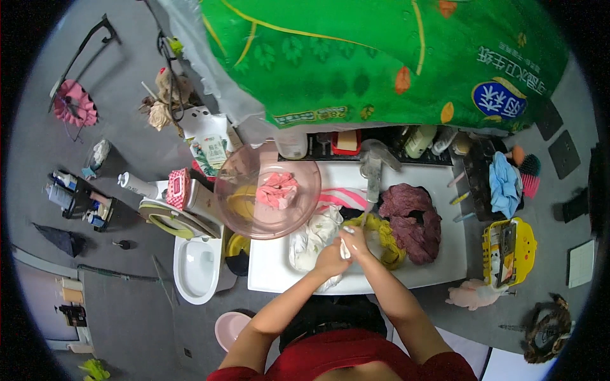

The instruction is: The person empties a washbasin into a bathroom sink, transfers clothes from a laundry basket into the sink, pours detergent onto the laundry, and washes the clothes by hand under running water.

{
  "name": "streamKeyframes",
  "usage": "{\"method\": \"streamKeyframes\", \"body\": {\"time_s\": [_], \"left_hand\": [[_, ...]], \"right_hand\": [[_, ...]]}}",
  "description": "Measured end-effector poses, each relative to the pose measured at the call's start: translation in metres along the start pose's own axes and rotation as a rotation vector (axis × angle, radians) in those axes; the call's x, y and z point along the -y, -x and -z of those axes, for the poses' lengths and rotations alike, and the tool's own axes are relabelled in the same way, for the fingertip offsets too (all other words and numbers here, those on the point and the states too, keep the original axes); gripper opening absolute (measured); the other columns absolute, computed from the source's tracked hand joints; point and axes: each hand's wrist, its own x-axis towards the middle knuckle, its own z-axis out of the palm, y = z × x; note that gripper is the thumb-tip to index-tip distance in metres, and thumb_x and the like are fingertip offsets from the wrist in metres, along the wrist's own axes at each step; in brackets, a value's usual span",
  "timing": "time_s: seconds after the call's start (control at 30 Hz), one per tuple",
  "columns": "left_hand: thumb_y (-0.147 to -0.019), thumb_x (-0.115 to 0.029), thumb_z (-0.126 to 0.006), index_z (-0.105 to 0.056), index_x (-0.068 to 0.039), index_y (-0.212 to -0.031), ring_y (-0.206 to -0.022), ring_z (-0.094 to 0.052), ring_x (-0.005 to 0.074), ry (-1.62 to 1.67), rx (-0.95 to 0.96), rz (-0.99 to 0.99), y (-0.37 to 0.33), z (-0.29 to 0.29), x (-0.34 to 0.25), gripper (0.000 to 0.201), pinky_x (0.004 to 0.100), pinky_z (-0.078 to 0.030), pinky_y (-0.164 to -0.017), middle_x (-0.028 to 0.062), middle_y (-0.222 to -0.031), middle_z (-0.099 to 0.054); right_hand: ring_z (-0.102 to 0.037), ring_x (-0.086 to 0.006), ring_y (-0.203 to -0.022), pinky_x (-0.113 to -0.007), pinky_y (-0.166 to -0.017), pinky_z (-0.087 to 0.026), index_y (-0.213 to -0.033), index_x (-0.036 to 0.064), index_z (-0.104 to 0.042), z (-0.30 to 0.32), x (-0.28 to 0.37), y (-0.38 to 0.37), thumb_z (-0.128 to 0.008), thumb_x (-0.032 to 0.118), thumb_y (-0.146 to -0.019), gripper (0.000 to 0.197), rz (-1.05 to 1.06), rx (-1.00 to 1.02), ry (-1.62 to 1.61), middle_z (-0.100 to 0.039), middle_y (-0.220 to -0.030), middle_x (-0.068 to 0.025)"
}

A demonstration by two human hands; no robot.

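Note:
Both my hands are together over the white sink (270,270), under the faucet (373,181). My left hand (332,260) is closed around a small white cloth (345,249). Pressed against it, my right hand (356,241) grips the same cloth from the other side. A larger crumpled white garment (311,240) lies left of my hands; I cannot tell if it joins the held piece. Beside my right hand lies a wet yellow garment (389,244), with a maroon garment (412,222) further right. A pink-and-white striped cloth (343,197) sits behind them.
A clear pink basin (229,213) with a pink cloth (277,190) rests over the sink's left end. Further left stands a toilet (197,270). A large green package (356,63) overhangs the back. At right hang a yellow basket (526,244) and a blue cloth (504,190).

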Motion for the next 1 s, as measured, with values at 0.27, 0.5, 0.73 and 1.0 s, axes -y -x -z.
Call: {"method": "streamKeyframes", "body": {"time_s": [0.27, 0.5, 0.73, 1.0], "left_hand": [[-0.065, 0.002, -0.058, -0.047, 0.002, -0.106, -0.059, -0.054, 0.0128, 0.910, -0.444, 0.044, 0.049, 0.060, 0.073, 0.042, 0.0252, -0.046, -0.053, 0.0084, -0.078, -0.057], [-0.070, -0.003, -0.051, -0.048, 0.000, -0.095, -0.057, -0.052, 0.0141, 1.321, -0.842, -0.001, 0.059, 0.118, 0.076, 0.025, 0.0250, -0.044, -0.054, 0.0066, -0.074, -0.054], [-0.070, -0.015, -0.064, -0.035, 0.001, -0.118, -0.093, -0.050, 0.0211, 0.943, -1.304, 0.266, 0.015, 0.135, 0.149, 0.058, 0.0303, -0.039, -0.081, 0.0115, -0.107, -0.049], [-0.076, -0.021, -0.059, -0.021, 0.003, -0.133, -0.121, -0.034, 0.0279, 0.677, -0.864, 0.271, 0.034, 0.119, 0.121, 0.073, 0.0321, -0.026, -0.099, 0.0216, -0.132, -0.033]], "right_hand": [[-0.055, -0.0178, -0.080, -0.030, -0.064, -0.047, -0.109, 0.0045, -0.046, -0.082, 0.048, -0.037, -0.055, 0.033, -0.081, 0.041, -0.172, 0.210, -0.298, -0.055, -0.091, -0.0075], [-0.055, -0.0167, -0.065, -0.029, -0.056, -0.047, -0.103, 0.0045, -0.044, -0.118, 0.022, 0.001, -0.051, 0.007, -0.075, 0.029, -0.080, 0.236, -0.160, -0.054, -0.078, -0.0072], [-0.052, -0.0140, -0.079, -0.031, -0.071, -0.046, -0.109, 0.0102, -0.043, -0.119, 0.008, 0.041, -0.052, 0.010, -0.077, 0.033, -0.166, 0.242, -0.139, -0.049, -0.094, -0.0036], [-0.054, -0.0143, -0.073, -0.029, -0.069, -0.045, -0.101, 0.0067, -0.051, -0.064, -0.014, 0.021, -0.055, 0.021, -0.082, 0.023, -0.167, 0.097, -0.250, -0.054, -0.087, -0.0040]]}}
